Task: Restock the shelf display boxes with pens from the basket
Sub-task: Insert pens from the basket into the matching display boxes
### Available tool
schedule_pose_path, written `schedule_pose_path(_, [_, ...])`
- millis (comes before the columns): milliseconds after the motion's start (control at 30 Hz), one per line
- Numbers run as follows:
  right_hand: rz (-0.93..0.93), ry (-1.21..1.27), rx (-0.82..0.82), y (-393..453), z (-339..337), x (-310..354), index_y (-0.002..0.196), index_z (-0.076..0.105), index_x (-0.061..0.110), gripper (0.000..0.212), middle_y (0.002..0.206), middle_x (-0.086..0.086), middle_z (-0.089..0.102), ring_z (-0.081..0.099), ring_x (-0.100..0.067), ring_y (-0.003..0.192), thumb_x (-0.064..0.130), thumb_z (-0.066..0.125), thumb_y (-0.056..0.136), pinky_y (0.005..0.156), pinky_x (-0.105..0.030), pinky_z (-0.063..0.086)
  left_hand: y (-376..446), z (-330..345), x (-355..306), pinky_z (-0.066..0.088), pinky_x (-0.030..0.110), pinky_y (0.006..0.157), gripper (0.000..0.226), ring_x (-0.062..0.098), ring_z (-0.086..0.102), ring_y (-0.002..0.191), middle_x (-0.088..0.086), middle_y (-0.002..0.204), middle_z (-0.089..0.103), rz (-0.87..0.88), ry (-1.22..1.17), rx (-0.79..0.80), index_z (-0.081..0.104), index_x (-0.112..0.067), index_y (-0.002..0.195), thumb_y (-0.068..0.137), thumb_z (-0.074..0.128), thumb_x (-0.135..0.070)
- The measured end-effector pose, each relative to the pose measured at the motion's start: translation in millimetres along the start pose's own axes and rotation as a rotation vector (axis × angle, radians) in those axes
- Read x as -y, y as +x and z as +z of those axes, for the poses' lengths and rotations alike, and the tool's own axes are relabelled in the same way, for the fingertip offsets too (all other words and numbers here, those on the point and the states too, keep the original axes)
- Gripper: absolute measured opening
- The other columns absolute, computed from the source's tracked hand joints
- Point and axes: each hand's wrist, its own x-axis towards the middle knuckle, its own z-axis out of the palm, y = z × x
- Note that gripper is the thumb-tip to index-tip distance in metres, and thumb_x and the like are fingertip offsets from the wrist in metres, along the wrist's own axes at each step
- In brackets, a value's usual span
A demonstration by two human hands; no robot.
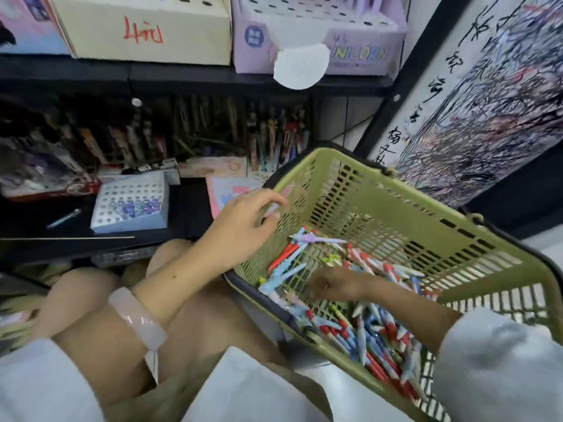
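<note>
Red, blue and white pens (377,339) lay heaped in the near end of a green plastic basket (405,208), which sat tilted at the person's right, its dark-edged rim beside the knees. The right hand (332,283) reached down inside the basket among the pens, fingers curled toward the mesh floor; whether it actually pinched a pen could not be told, since the fingertips were lost in the jumble. The left hand (243,226) rested at the basket's left wall, fingers loosely spread and touching the lattice, grasping nothing that showed. A pale bangle (137,318) circled the left wrist above a light sleeve. Beyond the left hand, on the dark lower shelf (189,208), stood a white display box (131,205) with a grid of holes, a row of bluish pen tops filling its front holes. A single pen (64,218) lay loose on the shelf just left of that box. Further back, packs of pens stood upright in shadow. On the shelf above sat a cream carton (146,28) marked in red and a lilac perforated box (320,32), with a white paper tag (300,67) hanging in front of it.
</note>
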Motion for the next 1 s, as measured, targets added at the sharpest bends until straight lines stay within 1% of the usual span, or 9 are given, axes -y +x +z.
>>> schedule_pose_path(67, [0.005, 0.105, 0.115, 10, 29, -5, 0.11, 0.049, 0.001, 0.035, 0.088, -0.005, 0.049, 0.048, -0.019, 0.073, 0.031, 0.056, 0.093, 0.064, -0.029, 0.041, 0, 3, 3, 0.032, 0.003, 0.082, 0.02, -0.002, 0.046, 0.102, -0.023, 0.106, 0.054, 0.002, 0.006, -0.017, 0.058, -0.026, 0.108, 0.092, 0.05, -0.017])
schedule_pose_path(133, [0.031, 0.175, 0.104, 18, 47, -5, 0.107, 0.04, 0.013, 0.032, 0.085, 0.005, 0.041, 0.041, -0.01, 0.068, 0.028, 0.061, 0.089, 0.057, -0.023, 0.036, 0, 4, 4, 0.024, -0.006, 0.083, 0.022, -0.008, 0.041, 0.102, -0.027, 0.102, 0.049, 0.015, 0.018, -0.032, 0.06, -0.024, 0.108, 0.092, 0.05, -0.013])
schedule_pose_path(300, [0.021, 0.069, 0.018, 29, 64, -4, 0.1, 0.032, 0.032, 0.036, 0.089, 0.01, 0.03, 0.036, -0.017, 0.086, 0.03, 0.064, 0.083, 0.072, -0.027, 0.033, 1, 6, 1, 0.024, -0.006, 0.081, 0.02, -0.014, 0.039, 0.095, -0.034, 0.096, 0.047, 0.024, 0.006, -0.083, 0.062, -0.018, 0.105, 0.09, 0.052, -0.008])
schedule_pose_path(500, [0.057, 0.074, 0.072, 30, 58, 2, 0.127, 0.038, 0.014, 0.053, 0.099, 0.002, 0.046, 0.045, -0.014, 0.086, 0.031, 0.064, 0.084, 0.07, -0.025, 0.037, 1, 7, -1, 0.027, -0.004, 0.079, 0.022, -0.009, 0.041, 0.091, -0.032, 0.092, 0.047, 0.008, 0.032, -0.1, 0.062, -0.02, 0.104, 0.09, 0.05, -0.009])
schedule_pose_path(633, [0.072, 0.203, 0.108, 28, 65, -3, 0.143, 0.022, 0.011, 0.071, 0.14, -0.011, 0.038, 0.042, -0.017, 0.106, 0.026, 0.063, 0.086, 0.082, -0.025, 0.036, -1, 8, -1, 0.032, 0.017, 0.072, 0.022, 0.001, 0.047, 0.094, -0.022, 0.095, 0.053, -0.025, 0.034, -0.104, 0.061, -0.024, 0.104, 0.09, 0.049, -0.011])
schedule_pose_path(767, [0.096, 0.329, 0.038, 28, 71, -2, 0.141, 0.028, 0.009, 0.069, 0.123, -0.008, 0.048, 0.046, -0.012, 0.096, 0.016, 0.064, 0.084, 0.073, -0.02, 0.04, -3, 6, -4, 0.034, 0.006, 0.066, 0.023, -0.007, 0.05, 0.076, -0.017, 0.098, 0.055, -0.052, 0.023, -0.088, 0.061, -0.024, 0.105, 0.09, 0.049, -0.011])
schedule_pose_path(833, [0.114, 0.365, 0.003, 24, 71, -1, 0.142, 0.027, 0.008, 0.069, 0.114, 0.0, 0.051, 0.051, -0.013, 0.094, 0.015, 0.063, 0.084, 0.075, -0.02, 0.041, -4, 4, -5, 0.033, 0.002, 0.064, 0.023, -0.001, 0.052, 0.067, -0.015, 0.103, 0.055, -0.054, 0.008, -0.06, 0.06, -0.025, 0.106, 0.091, 0.048, -0.012])
schedule_pose_path(933, [0.122, 0.481, -0.077, 9, 50, -6, 0.148, 0.014, 0.009, 0.079, 0.146, -0.005, 0.035, 0.037, -0.025, 0.131, 0.015, 0.061, 0.085, 0.096, -0.024, 0.033, -4, -1, -8, 0.036, 0.012, 0.051, 0.022, 0.009, 0.046, 0.05, -0.002, 0.109, 0.059, -0.096, -0.025, -0.001, 0.058, -0.028, 0.108, 0.093, 0.047, -0.016])
schedule_pose_path(1000, [0.081, 0.613, -0.168, -8, 25, -6, 0.147, 0.021, 0.011, 0.07, 0.141, -0.009, 0.041, 0.043, -0.026, 0.126, 0.009, 0.058, 0.087, 0.098, -0.027, 0.035, -1, -1, -12, 0.032, 0.014, 0.047, 0.02, 0.007, 0.037, 0.047, 0.007, 0.095, 0.062, -0.107, -0.001, -0.001, 0.058, -0.027, 0.107, 0.093, 0.047, -0.017])
